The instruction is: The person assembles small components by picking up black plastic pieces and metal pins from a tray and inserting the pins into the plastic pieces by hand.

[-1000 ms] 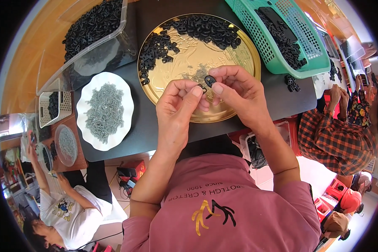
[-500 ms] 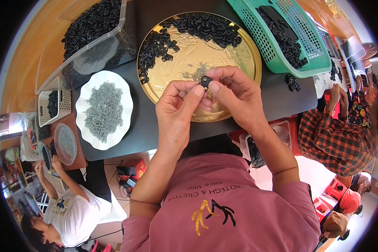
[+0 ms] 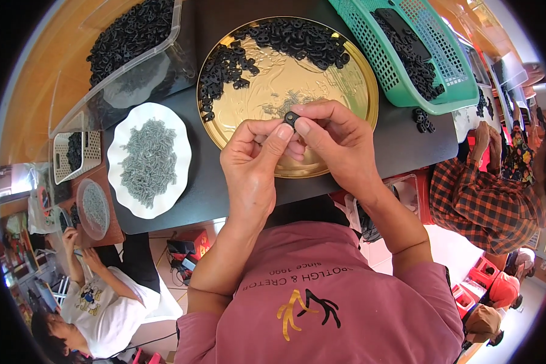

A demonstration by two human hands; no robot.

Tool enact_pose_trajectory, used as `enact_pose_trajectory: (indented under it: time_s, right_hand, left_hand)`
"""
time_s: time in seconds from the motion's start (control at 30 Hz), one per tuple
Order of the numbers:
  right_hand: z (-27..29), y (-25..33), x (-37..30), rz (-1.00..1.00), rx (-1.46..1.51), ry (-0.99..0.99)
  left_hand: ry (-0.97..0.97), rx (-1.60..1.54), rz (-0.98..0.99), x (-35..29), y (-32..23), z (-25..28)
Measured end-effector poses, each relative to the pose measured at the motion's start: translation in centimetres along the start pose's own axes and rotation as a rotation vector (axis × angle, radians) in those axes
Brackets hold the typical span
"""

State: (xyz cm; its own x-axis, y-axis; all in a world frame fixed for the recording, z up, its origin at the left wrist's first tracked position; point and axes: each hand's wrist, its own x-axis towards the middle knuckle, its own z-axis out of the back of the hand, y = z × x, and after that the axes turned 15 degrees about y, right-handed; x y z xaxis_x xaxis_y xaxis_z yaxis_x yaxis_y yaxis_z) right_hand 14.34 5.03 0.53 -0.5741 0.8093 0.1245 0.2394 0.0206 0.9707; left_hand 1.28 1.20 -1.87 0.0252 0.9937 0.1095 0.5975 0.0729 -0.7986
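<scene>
Between the fingertips of both my hands sits a small black plastic part (image 3: pixel 291 118) with a round hole, held above the near half of a round gold tray (image 3: pixel 267 159). My left hand (image 3: pixel 256 148) pinches it from the left, thumb on top. From the right, my right hand (image 3: pixel 337 138) grips it with thumb and forefinger. Similar black parts (image 3: pixel 303 41) are heaped along the tray's far rim, and another group (image 3: pixel 221 71) lies at its left. Small grey metal pins (image 3: pixel 288 100) are scattered mid-tray, just beyond my fingers.
A white scalloped plate (image 3: pixel 119 176) of grey pins stands left of the tray. Behind it is a clear bin (image 3: pixel 179 24) of black parts. At right, a green basket (image 3: pixel 379 57) holds more, with a few parts (image 3: pixel 423 120) beside it. Co-workers sit on both sides.
The black part has shifted slightly left and turned in my fingers. Both hands stay close together over the tray. At lower left, a co-worker's hands have moved.
</scene>
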Motion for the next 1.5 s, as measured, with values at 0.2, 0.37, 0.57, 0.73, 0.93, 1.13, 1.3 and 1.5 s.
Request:
enact_pose_trajectory:
  time_s: [0.2, 0.37, 0.57, 0.73, 0.93, 1.13, 1.3, 1.5]
  right_hand:
    - [0.6, 0.6, -0.1, -0.089, 0.065, 0.017]
    - [1.9, 2.5, -0.2, -0.256, 0.147, 0.132]
    - [1.9, 3.6, 0.0, -0.388, 0.180, 0.302]
    - [1.9, 3.3, 0.0, -0.405, 0.200, 0.306]
    - [1.6, 2.7, -0.4, -0.370, 0.271, 0.286]
    - [1.3, 2.3, -0.5, -0.368, 0.309, 0.267]
    - [1.6, 2.0, -0.5, -0.379, 0.324, 0.304]
    - [0.9, 2.7, -0.2, -0.302, 0.200, 0.255]
  left_hand:
    - [0.055, 0.044, 0.030, -0.2, -0.7, 0.4]
    - [0.144, 0.162, 0.028, -0.6, -2.0, 0.5]
    - [0.372, 0.579, -0.087, -0.5, -2.2, 1.7]
    - [0.381, 0.748, -0.168, -0.4, -2.5, 1.6]
    - [0.401, 0.834, -0.239, -0.3, -2.8, 1.7]
    - [0.376, 0.813, -0.233, -0.4, -2.5, 2.0]
    - [0.397, 0.830, -0.247, -0.4, -2.6, 2.2]
    - [0.352, 0.806, -0.253, -0.2, -2.4, 2.2]
